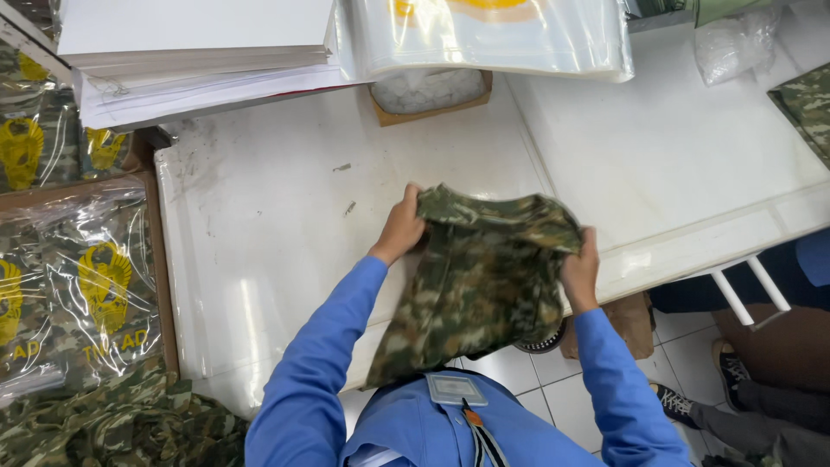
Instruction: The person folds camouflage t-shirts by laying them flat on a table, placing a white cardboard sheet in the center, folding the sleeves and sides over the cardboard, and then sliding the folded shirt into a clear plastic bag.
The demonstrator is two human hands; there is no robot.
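Note:
A camouflage garment in green and brown hangs over the near edge of the white table. My left hand grips its upper left corner. My right hand grips its right edge near the table's front. Both arms wear blue sleeves. The lower part of the garment drapes down toward my chest, where a badge on a lanyard hangs.
Bagged camouflage garments with yellow emblems lie at the left, loose camouflage cloth below them. A stack of white sheets, clear plastic bags and a small cardboard box sit at the back. Another person's shoes stand at the right.

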